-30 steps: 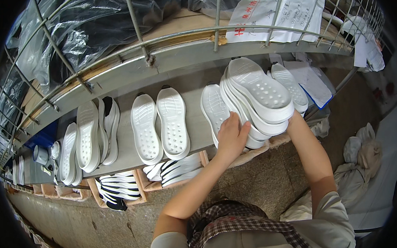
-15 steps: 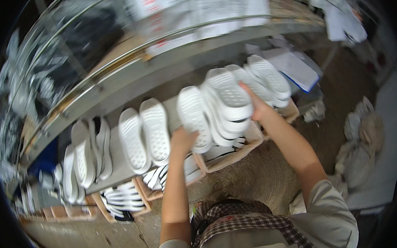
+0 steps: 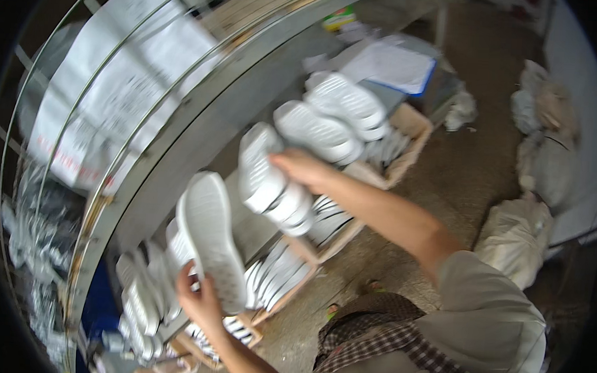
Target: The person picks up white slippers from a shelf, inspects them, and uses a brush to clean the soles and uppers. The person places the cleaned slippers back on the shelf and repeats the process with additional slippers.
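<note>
My left hand (image 3: 201, 303) is closed on the heel end of a single white shoe sole (image 3: 212, 229), which is raised and tilted with its dimpled inner face showing. Behind its left edge, part of another white sole is visible. My right hand (image 3: 303, 170) grips the side of a short stack of white soles (image 3: 265, 178), standing just right of the single sole. Its thumb side lies against the top sole, and some fingers are hidden. Two more piles, a nearer sole pile (image 3: 315, 130) and a farther sole pile (image 3: 350, 105), rest on the shelf beyond my right hand.
Along the shelf's front edge hang a box of black-and-white striped pieces (image 3: 280, 277) and a box of grey pieces (image 3: 395, 151). More soles (image 3: 137, 293) stand at the left. Above is a wire rack (image 3: 129, 137) with white sacks. Papers (image 3: 399, 67) lie at the far end; bags (image 3: 515, 232) sit at right.
My left hand has moved left and now holds up a single sole. My right hand has shifted left with the stack, and the whole view has turned toward the left.
</note>
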Available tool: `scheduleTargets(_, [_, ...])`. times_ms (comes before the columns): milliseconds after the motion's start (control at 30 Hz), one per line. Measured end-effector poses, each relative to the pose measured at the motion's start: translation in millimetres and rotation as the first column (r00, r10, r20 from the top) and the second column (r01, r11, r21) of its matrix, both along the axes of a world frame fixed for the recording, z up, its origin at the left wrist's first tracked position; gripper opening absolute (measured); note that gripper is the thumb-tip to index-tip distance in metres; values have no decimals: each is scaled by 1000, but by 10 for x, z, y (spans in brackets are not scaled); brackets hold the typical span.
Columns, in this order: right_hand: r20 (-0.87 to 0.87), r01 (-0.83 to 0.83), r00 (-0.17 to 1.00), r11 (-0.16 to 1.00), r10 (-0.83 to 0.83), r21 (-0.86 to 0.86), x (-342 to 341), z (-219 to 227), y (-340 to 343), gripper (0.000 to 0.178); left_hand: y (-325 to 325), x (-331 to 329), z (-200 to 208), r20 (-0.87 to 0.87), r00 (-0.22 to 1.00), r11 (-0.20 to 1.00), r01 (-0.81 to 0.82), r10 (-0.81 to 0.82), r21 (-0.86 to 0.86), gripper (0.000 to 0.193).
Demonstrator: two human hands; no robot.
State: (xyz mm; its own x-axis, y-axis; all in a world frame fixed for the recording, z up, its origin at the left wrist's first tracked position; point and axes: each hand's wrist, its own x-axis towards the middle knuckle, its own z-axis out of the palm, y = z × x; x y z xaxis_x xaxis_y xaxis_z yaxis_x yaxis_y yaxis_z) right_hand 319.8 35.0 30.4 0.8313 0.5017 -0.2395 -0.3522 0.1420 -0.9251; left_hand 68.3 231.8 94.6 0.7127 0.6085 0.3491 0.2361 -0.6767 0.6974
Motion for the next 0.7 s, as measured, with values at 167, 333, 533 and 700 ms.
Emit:
scheduleTargets(167, [559, 170, 770, 944, -307, 284, -1313, 237, -279, 24, -258, -776, -133, 50, 999, 1000, -21, 21, -16, 43])
scheduleTargets(333, [274, -439, 883, 879, 382, 187, -2606, 344, 255, 111, -357, -1376, 13, 114, 992, 918, 9, -59, 395, 58])
scheduleTargets(533, [365, -557, 817, 776, 447, 296, -3835, 344, 1220, 94, 28, -2611, -29, 112, 992, 930, 13, -58, 368, 73])
scheduleTargets(700, [251, -741, 668, 592, 701, 318, -4910, 352, 1945, 82, 660, -4017, -159, 396, 911, 875, 95, 116, -475, 66])
